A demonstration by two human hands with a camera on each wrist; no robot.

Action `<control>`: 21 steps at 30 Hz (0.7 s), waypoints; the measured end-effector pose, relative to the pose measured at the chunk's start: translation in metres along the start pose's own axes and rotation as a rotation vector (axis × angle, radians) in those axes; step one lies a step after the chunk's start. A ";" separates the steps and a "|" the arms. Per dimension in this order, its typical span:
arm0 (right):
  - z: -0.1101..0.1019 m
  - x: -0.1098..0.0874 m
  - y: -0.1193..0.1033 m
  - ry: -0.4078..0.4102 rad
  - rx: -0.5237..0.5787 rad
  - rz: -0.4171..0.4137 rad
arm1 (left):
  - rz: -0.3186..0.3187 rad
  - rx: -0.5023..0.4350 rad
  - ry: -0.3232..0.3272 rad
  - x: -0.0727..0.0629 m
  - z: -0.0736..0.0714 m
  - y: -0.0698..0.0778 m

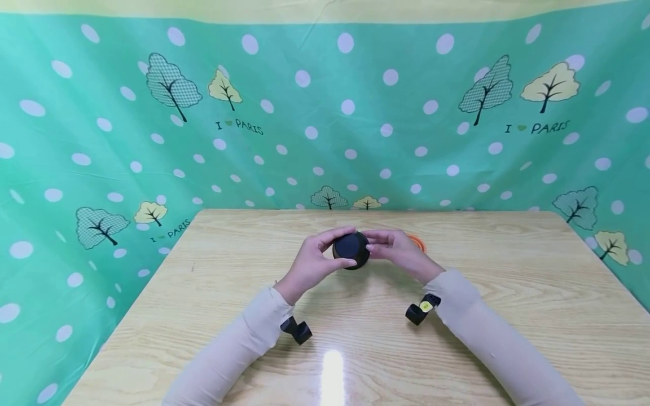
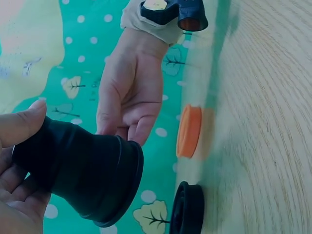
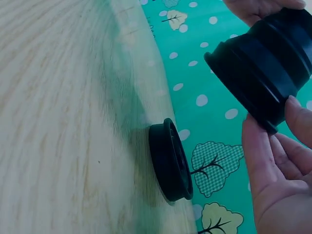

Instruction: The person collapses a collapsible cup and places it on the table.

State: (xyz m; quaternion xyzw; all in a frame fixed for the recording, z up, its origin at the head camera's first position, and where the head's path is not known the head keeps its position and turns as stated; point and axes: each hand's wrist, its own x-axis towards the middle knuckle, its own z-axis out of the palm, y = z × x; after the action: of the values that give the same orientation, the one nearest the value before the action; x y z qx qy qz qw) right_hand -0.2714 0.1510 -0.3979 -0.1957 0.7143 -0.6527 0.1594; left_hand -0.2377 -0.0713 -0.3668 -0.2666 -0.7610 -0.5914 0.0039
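A black, stepped cup-like piece (image 1: 351, 250), flaring to a wide rim, is held above the table between both hands. My left hand (image 1: 316, 260) grips its narrow end, with the thumb on one side and the fingers round the other. At the wide rim, my right hand (image 1: 398, 251) pinches the edge between thumb and fingers, seen best in the right wrist view. A round black lid-like ring (image 3: 168, 161) lies on the table beneath, hidden in the head view. Beyond the right hand is an orange ring (image 2: 189, 131), partly covered by that hand in the head view.
The wood-grain table (image 1: 508, 316) runs up to a green dotted curtain (image 1: 350, 135) with tree prints at the back. A small black camera (image 1: 297, 330) is strapped to the left wrist, another camera (image 1: 421, 310) to the right.
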 end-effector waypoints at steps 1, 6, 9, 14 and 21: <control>0.000 0.000 0.001 -0.007 0.019 0.000 | 0.007 0.001 -0.005 -0.001 0.001 0.000; -0.003 -0.002 0.003 -0.005 0.063 0.009 | 0.054 0.029 -0.028 -0.001 0.002 -0.001; -0.005 -0.003 0.004 0.031 0.050 0.014 | 0.062 0.037 -0.037 0.000 0.002 -0.001; -0.008 -0.004 0.005 0.045 -0.008 -0.018 | 0.056 0.037 -0.045 0.001 -0.003 0.003; -0.012 -0.006 0.005 -0.003 -0.196 -0.135 | -0.011 0.093 -0.034 0.006 -0.013 0.001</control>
State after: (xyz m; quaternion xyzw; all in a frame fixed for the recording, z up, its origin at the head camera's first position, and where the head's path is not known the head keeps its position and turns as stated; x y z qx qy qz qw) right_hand -0.2720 0.1643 -0.4021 -0.2588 0.7598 -0.5886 0.0962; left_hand -0.2462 -0.0805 -0.3600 -0.2717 -0.7891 -0.5509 0.0001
